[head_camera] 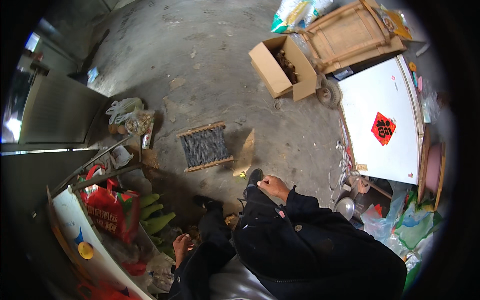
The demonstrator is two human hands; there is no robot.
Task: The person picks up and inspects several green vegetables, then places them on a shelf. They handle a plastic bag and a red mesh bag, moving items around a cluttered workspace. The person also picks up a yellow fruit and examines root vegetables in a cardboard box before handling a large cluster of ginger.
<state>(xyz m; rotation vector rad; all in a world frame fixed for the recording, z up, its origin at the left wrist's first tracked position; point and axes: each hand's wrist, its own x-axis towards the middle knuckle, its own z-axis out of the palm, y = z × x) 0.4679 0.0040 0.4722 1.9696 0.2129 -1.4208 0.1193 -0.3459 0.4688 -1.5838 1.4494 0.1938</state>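
Observation:
My right hand [275, 187] is over my right leg, just above the dark shoe [255, 176] as seen from here. Its fingers are curled under, and their inner side is hidden. Down by my left leg hangs my left hand [183, 245], half curled, beside several green ears of corn in their husks [159, 223]. Whether either hand holds something small does not show. On the concrete floor ahead stands a low stool with a woven grey seat [205, 146] and wooden rails.
At left, a red shopping bag [112, 210] and a white panel [92, 236] crowd close. Plastic bags [138, 122] lie farther off. An open cardboard box [285, 69], a small wheel [329, 93], a wooden cabinet [348, 33] and a white-topped chest [375, 90] line the right.

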